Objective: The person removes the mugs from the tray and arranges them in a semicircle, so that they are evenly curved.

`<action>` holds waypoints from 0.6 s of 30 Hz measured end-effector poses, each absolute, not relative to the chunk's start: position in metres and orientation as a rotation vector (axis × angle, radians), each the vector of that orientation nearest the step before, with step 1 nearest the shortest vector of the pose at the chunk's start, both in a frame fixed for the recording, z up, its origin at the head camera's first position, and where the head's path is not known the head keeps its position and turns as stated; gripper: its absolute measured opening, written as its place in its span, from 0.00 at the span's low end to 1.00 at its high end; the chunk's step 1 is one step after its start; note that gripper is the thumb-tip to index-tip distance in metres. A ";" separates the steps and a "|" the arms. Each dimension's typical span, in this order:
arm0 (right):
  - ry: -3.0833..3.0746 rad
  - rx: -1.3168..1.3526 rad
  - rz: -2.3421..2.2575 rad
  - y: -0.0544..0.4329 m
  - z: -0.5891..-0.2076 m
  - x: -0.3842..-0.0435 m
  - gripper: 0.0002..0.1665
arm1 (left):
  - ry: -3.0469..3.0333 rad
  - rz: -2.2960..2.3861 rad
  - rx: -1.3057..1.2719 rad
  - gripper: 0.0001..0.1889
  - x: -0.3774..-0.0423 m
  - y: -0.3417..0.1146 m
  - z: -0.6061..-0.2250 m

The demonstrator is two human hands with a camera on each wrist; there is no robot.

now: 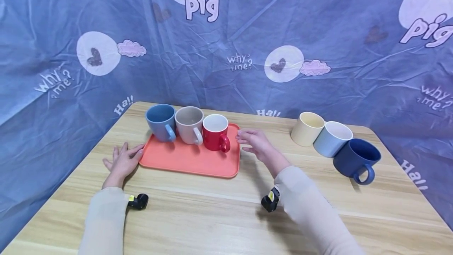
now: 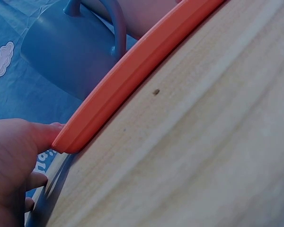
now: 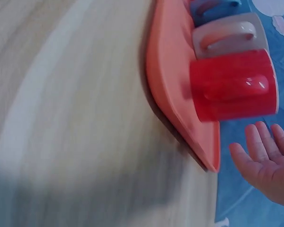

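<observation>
An orange-red tray [image 1: 187, 160] lies on the table with three mugs in a row along its back: a blue mug [image 1: 160, 123], a grey mug [image 1: 188, 124] and a red mug [image 1: 214, 132] with a white inside. My left hand [image 1: 123, 162] is at the tray's left edge, thumb against the rim and the other fingers spread; the left wrist view shows the thumb right at the tray's corner. Off the tray's right edge is my right hand [image 1: 257, 144], its fingers extended toward the red mug. In the right wrist view that palm holds nothing.
On the right of the wooden table [image 1: 198, 215] three more mugs stand in a slanting row: a cream mug [image 1: 307, 130], a light blue mug [image 1: 332, 140] and a dark blue mug [image 1: 355, 159]. A printed blue cloth [image 1: 226, 30] hangs behind the table.
</observation>
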State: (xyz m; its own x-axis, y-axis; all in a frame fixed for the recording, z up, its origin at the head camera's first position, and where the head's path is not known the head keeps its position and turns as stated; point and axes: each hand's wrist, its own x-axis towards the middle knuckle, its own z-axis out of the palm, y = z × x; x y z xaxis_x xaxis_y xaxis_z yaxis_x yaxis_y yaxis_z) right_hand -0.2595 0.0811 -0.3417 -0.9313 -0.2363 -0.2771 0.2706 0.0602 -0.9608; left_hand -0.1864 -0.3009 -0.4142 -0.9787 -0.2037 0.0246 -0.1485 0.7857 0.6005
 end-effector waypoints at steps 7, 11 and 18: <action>1.984 0.077 -1.937 0.060 -0.352 -0.256 0.20 | -2.886 -0.949 0.268 0.27 -0.187 -0.302 -0.415; 1.975 0.111 -1.972 0.049 -0.357 -0.254 0.17 | -2.889 -0.945 0.266 0.27 -0.186 -0.302 -0.414; 1.972 0.164 -2.009 0.036 -0.362 -0.253 0.15 | -2.896 -0.950 0.275 0.27 -0.186 -0.301 -0.412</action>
State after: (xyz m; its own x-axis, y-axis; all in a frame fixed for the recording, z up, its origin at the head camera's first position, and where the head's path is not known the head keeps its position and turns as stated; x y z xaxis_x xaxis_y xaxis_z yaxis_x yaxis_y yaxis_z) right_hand -0.2533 0.0364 -0.3619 -0.9422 -0.1461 -0.3016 0.3042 0.0042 -0.9526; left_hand -0.1862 -0.3006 -0.4122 -0.9806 -0.1948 0.0212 -0.1444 0.7915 0.5938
